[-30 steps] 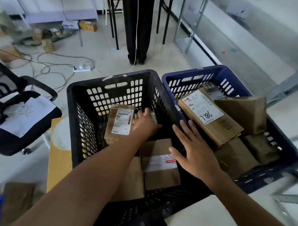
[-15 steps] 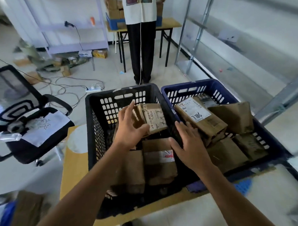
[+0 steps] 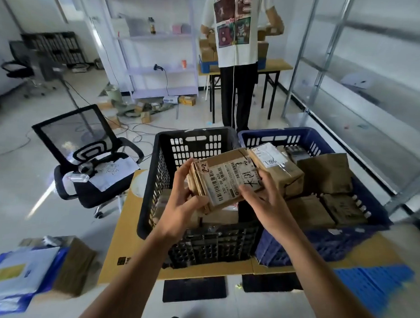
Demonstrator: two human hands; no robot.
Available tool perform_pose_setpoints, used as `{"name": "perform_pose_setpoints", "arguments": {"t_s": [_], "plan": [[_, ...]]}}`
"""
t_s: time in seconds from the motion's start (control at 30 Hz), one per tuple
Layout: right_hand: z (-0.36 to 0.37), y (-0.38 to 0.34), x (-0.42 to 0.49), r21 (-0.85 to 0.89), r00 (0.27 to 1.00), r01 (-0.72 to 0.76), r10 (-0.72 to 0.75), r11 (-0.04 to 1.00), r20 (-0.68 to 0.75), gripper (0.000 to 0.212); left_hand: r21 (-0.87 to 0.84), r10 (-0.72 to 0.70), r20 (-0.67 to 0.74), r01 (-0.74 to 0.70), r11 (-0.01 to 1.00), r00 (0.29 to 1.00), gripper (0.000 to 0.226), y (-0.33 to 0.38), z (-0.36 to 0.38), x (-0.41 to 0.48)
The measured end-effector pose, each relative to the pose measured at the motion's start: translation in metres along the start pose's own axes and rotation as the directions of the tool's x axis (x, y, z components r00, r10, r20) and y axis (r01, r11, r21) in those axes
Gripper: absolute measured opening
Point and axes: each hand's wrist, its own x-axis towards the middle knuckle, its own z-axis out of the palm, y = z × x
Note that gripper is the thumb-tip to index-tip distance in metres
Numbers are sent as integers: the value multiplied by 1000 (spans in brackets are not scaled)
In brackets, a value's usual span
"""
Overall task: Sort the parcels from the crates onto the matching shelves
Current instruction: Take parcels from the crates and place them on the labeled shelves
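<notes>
I hold a brown cardboard parcel (image 3: pixel 223 180) with a white barcode label marked "2-2" above the black crate (image 3: pixel 193 144). My left hand (image 3: pixel 184 193) grips its left end, fingers curled round the edge. My right hand (image 3: pixel 260 196) grips its right side, thumb lying on the label. More brown parcels lie low in the black crate, mostly hidden by my hands. The blue crate (image 3: pixel 276 137) to the right holds several brown parcels, one (image 3: pixel 275 168) labelled "78L". Metal shelves (image 3: pixel 326 75) stand at the right.
A person (image 3: pixel 236 52) stands just behind the crates in front of a table (image 3: pixel 276 66) with boxes. An office chair (image 3: pixel 90 159) with papers is to the left. A purple shelf rack (image 3: pixel 160 57) stands at the back. Cables and boxes litter the floor. Blue folders (image 3: pixel 16 275) lie front left.
The parcel has been lifted out of the black crate and turned label up. My right hand moved from the crate rim onto the parcel. My view has tilted upward.
</notes>
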Motion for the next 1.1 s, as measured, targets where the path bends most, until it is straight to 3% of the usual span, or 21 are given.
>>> {"name": "perform_pose_setpoints", "arguments": {"t_s": [0.17,0.33,0.5,0.57,0.67,0.73,0.8,0.9,1.03,1.1], "plan": [[-4,-23,-11,-42,990,32,-26,999,139,61,93,-11,9,10,996,1000,87,22,-13,-20],[9,-37,-10,38,990,24,-29,999,141,114,204,54,55,-65,977,997,88,44,-36,-20],[46,-55,-7,238,999,16,-24,971,30,88,102,95,-200,-76,992,975,66,57,-37,-30],[65,-60,-10,284,999,13,-4,959,-34,90,164,104,-258,-63,985,961,70,50,-34,-39],[88,-60,-20,322,992,-53,87,945,-90,99,61,74,-360,-56,997,930,89,44,-32,-43],[95,-60,-27,327,987,-110,143,939,-78,91,37,75,-395,-66,997,916,79,45,-40,-39],[92,-62,-34,265,985,-129,154,956,-75,80,30,85,-327,-80,996,941,72,45,-53,-34],[74,-68,-42,180,990,-95,112,979,-87,90,3,74,-96,-74,997,993,95,45,-68,-32],[57,-76,-65,79,994,-95,90,992,66,73,-3,82,167,-83,997,983,111,48,-63,-32],[56,-73,-81,25,993,-110,109,994,36,67,-26,93,223,-89,996,970,111,47,-53,-33]]}}
